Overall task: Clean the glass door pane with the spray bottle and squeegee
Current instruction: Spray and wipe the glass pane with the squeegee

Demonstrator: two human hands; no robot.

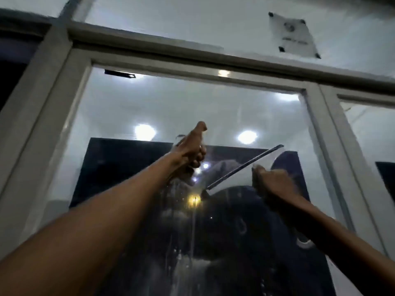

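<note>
The glass door pane (119,116) fills the middle of the head view, set in a white frame (53,107). Streaks and droplets of liquid run down its lower centre. My right hand (272,181) grips the squeegee handle. The squeegee's dark blade (245,166) lies slanted against the glass, high at the right end. My left hand (192,149) is raised to the left of the blade, thumb up and fingers curled round a clear spray bottle (180,138). The bottle is blurred and mostly hidden by the hand.
A small clear plaque (292,36) is fixed to the wall above the door at the top right. A second framed pane (372,135) adjoins on the right. Ceiling lights and a dark figure reflect in the glass.
</note>
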